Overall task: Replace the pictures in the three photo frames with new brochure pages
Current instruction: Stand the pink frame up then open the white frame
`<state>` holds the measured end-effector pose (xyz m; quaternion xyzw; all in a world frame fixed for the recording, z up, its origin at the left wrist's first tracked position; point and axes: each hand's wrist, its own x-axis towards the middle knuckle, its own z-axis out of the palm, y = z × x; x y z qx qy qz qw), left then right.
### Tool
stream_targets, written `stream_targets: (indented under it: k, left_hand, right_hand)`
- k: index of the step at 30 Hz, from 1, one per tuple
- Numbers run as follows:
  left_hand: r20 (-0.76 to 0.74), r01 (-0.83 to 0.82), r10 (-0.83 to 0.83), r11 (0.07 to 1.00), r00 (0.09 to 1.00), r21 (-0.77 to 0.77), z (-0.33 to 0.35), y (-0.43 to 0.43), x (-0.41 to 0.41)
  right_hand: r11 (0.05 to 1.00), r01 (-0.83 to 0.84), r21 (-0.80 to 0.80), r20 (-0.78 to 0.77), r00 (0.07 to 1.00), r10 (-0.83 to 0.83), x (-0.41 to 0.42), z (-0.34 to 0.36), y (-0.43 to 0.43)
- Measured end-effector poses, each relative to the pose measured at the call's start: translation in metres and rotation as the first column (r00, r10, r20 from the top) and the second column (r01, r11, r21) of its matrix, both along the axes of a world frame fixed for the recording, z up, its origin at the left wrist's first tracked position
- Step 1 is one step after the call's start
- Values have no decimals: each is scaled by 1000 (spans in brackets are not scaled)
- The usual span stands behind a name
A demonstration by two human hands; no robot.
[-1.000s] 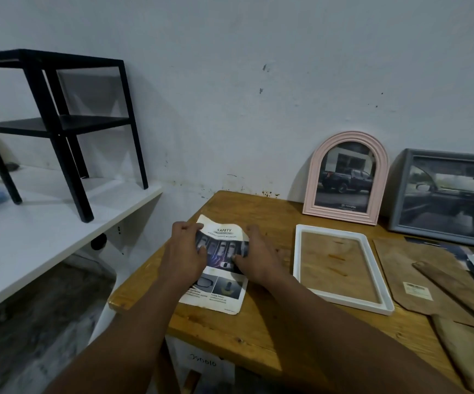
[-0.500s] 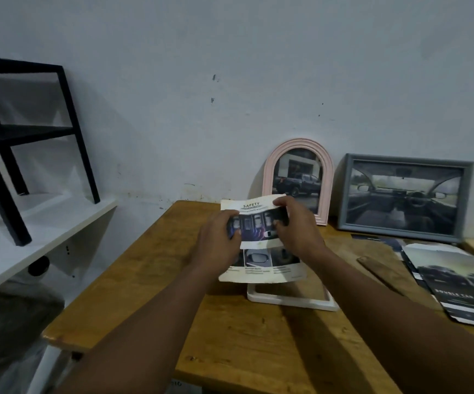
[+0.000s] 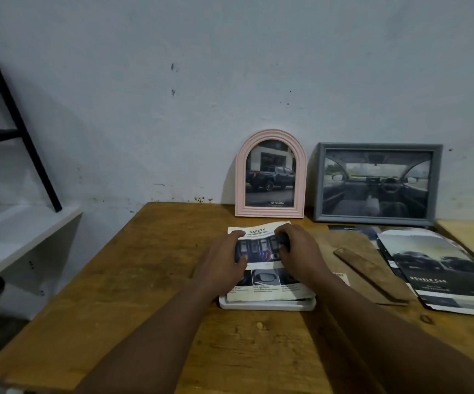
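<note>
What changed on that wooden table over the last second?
The printed safety brochure page moved right from the tabletop, was lifted, and now lies on the white rectangular frame, left hand and right hand still pressing it. The pink arched frame and grey frame still lean against the wall.
</note>
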<state>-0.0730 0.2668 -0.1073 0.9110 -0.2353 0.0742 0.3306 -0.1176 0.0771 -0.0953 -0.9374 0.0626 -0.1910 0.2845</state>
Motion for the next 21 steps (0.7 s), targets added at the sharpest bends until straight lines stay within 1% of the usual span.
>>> stream_targets:
  k: [3,7,10,12,14,17,21]
  left_hand:
    - [-17,-35,35,999,999,6,-3,10,3]
    - [-14,-28,28,999,999,-15,-9,15,1]
    - [0,-18,18,999,1000,-33,-11,13,-2]
    - [-32,-21,19,998,999,-67,-10,13,-2]
    - [-76,-24,17,995,997,-93,-7,13,-3]
    - [-77,16,-18,1000,997,-26,-7,12,-2]
    - [-93,56,-49,996,994,74,-13,7,-4]
  right_hand:
    - [993,40,-109,-96,994,-51,1,-8,7]
    - [990,43,-132,-167,984,-65,-5,-7,13]
    - [970,52,-238,-220,970,-105,-10,-8,15]
    - [958,49,-283,-242,963,-121,-12,-8,14]
    - [960,37,-276,-239,965,-106,-13,-8,13]
    - [963,35,-267,-204,975,-92,-16,-7,11]
    - [936,-21,-352,-229,971,-64,-21,-16,14]
